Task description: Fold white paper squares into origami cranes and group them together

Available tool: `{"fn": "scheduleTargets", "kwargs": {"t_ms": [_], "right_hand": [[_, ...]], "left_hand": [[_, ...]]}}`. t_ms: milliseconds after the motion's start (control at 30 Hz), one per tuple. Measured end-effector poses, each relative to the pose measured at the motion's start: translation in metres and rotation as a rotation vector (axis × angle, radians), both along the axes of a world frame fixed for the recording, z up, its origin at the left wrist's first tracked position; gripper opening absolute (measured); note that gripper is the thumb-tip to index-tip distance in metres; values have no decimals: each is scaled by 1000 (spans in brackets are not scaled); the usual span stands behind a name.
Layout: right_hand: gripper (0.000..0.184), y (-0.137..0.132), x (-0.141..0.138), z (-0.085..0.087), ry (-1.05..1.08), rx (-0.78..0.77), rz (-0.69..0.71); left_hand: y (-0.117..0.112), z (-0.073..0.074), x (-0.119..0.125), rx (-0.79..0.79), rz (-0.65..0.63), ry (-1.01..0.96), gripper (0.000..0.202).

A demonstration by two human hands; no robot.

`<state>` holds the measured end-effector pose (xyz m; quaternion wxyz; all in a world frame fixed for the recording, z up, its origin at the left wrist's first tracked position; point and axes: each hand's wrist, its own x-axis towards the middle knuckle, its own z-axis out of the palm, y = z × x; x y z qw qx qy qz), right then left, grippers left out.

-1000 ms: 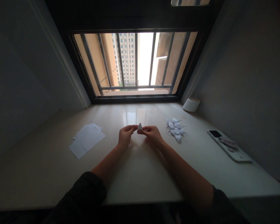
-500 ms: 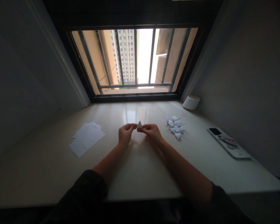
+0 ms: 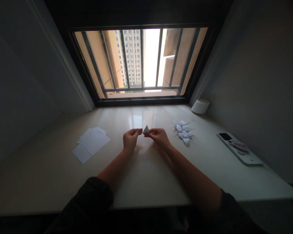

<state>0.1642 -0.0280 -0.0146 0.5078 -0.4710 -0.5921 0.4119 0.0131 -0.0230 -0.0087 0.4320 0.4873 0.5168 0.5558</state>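
Observation:
A small white origami crane (image 3: 146,129) is held up between my hands, one pointed triangular wing standing upward. My right hand (image 3: 159,137) pinches its lower right side between thumb and forefinger, the other fingers curled behind. At its left, my left hand (image 3: 130,139) is closed in a pinch on a thin tip of the paper, mostly hidden by the fingertips. Right of my hands lies a cluster of several folded white paper cranes (image 3: 185,133). On the left, loose square white sheets (image 3: 96,141) overlap in a spread pile.
The pale glossy tabletop (image 3: 146,182) runs up to a barred window (image 3: 141,65). A white cylindrical object (image 3: 200,106) stands in the back right corner. Along the right wall lies a white phone (image 3: 249,157) with a round grip on its back.
My left hand has shifted slightly left, so its fingertips sit a bit farther from the crane's body. The upright wing has tilted and looks wider. The rest stays put.

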Motion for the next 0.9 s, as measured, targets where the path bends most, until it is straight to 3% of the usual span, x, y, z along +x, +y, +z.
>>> {"fn": "scheduleTargets", "kwargs": {"t_ms": [233,633,900], "right_hand": [[28,3,2,-2,11,-15,-26],[16,0,5,4,-153,13,-41],[20,2,3,1,-121,27,-73]], "left_hand": [[-1,1,1,0,17,-5,31],[-3,-1,3,40,-3,65,32],[-4,-4,2,26,-12,53,37]]}}
